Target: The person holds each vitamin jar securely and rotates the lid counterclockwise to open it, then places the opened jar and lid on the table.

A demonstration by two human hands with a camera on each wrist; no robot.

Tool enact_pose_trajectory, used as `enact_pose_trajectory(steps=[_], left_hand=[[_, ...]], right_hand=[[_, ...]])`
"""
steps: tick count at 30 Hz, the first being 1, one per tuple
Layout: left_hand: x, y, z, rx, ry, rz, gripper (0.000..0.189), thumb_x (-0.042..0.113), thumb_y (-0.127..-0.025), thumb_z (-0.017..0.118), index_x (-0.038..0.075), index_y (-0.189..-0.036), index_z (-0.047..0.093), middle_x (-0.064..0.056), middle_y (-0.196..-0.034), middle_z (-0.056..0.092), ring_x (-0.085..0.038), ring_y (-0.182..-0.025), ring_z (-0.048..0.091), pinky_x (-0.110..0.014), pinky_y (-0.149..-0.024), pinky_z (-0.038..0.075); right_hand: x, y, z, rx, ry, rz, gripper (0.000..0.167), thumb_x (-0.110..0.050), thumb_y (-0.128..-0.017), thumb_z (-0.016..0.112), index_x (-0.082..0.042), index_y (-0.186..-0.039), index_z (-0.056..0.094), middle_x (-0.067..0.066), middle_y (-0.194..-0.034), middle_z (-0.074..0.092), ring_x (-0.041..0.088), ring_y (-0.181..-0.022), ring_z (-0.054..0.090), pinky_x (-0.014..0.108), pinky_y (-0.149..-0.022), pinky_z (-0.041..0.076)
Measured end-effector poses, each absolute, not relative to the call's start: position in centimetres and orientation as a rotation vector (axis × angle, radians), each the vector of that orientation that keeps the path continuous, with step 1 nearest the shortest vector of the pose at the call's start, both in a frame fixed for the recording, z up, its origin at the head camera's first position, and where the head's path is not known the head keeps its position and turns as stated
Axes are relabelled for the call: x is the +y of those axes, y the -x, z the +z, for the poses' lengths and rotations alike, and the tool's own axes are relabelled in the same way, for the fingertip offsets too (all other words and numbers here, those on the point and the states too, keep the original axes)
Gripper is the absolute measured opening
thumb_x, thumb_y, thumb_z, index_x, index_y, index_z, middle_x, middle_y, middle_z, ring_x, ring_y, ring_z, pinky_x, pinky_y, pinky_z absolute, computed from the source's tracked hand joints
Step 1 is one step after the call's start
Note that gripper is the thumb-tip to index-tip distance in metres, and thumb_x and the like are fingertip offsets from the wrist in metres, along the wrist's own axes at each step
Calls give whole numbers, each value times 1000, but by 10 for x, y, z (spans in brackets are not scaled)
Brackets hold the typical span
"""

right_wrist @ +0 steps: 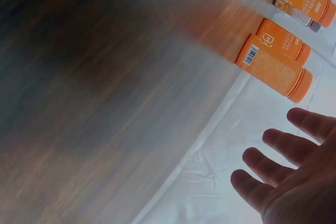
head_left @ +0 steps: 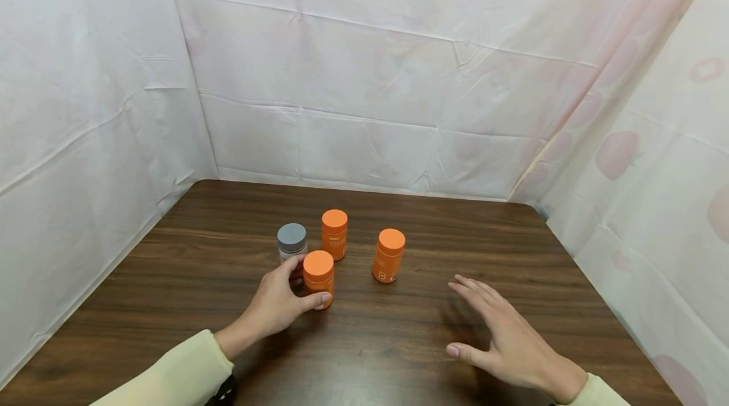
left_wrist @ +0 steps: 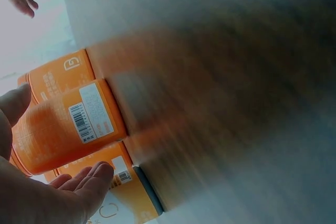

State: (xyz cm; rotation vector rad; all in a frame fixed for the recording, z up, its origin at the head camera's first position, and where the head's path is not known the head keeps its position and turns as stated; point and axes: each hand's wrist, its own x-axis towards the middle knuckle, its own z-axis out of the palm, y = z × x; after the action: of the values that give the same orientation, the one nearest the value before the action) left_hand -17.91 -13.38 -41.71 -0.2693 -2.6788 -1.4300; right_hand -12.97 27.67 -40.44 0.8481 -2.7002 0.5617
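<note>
My left hand [head_left: 277, 298] curves around an orange supplement bottle [head_left: 319, 269] with an orange lid, thumb across its front and fingers on its far left side. In the left wrist view, the white barcode label of this bottle [left_wrist: 79, 124] faces the camera. Close behind it stand a grey-lidded bottle [head_left: 292, 238] and a second orange bottle [head_left: 334, 235]. A third orange bottle [head_left: 389, 256] stands apart to the right. My right hand [head_left: 507, 339] is over the table's right side, fingers spread and holding nothing.
All the bottles stand upright on a dark wood-grain table [head_left: 370, 355]. Pale, creased cloth [head_left: 364, 90] hangs behind the table and along both sides, with faint fruit prints at the right.
</note>
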Motion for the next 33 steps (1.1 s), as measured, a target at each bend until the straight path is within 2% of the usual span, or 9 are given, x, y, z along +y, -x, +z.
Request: enact_pose_trajectory(steps=[7, 22, 33], left_hand=[[-133, 180, -417, -2688, 260, -1448, 83, 29, -77, 93, 6, -144, 52, -8, -128, 65, -25, -116, 64, -45, -98, 52], [-132, 181, -421, -2707, 232, -1513, 64, 20, -78, 91, 10, -134, 62, -3, -123, 69, -20, -109, 66, -45, -95, 53], [-130, 181, -423, -2703, 252, -1489, 55, 20, -80, 90, 11, -128, 66, 0, -116, 71, -15, -103, 66, -41, -91, 54]], right_hand=[[275, 130, -403, -2686, -861, 575, 90, -51, -82, 83, -29, -157, 39, -2, -160, 39, 33, -144, 39, 63, -102, 39], [267, 128, -404, -2660, -881, 597, 91, -52, -83, 82, -29, -158, 37, -4, -159, 40, 30, -143, 42, 61, -100, 43], [265, 126, -404, -2642, -875, 539, 92, -54, -82, 82, -29, -158, 37, -5, -159, 41, 23, -142, 44, 45, -102, 44]])
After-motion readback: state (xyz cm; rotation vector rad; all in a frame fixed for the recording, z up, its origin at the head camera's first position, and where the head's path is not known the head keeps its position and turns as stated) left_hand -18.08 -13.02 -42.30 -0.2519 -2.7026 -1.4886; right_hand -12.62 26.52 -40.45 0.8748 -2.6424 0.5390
